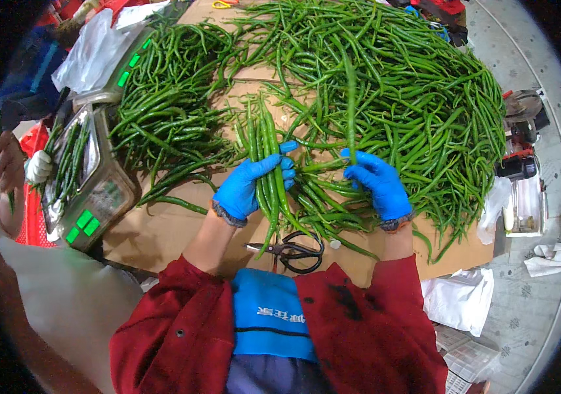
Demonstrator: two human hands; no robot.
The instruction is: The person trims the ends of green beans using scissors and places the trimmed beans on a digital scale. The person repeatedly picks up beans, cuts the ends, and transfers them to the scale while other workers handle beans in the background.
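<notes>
My left hand point(255, 184), in a blue rubber glove, is closed around a bunch of long green chili peppers point(271, 172) that stick out above and below the fist. In my right hand point(380, 184), gloved the same way, a single long green chili pepper point(350, 108) is pinched by one end and points away from me, slightly blurred. Loose peppers point(327, 197) lie on the cardboard between the two hands. A pair of black-handled scissors point(302, 253) rests near the front edge, just below the bunch.
A large heap of peppers point(408, 93) covers the right and far side, with a smaller pile point(172, 98) at left. Cardboard point(172, 236) covers the table. A scale point(98, 207) with lit green displays stands left, where a person's white-gloved hand point(39, 167) is near peppers. White bags point(457, 300) lie right.
</notes>
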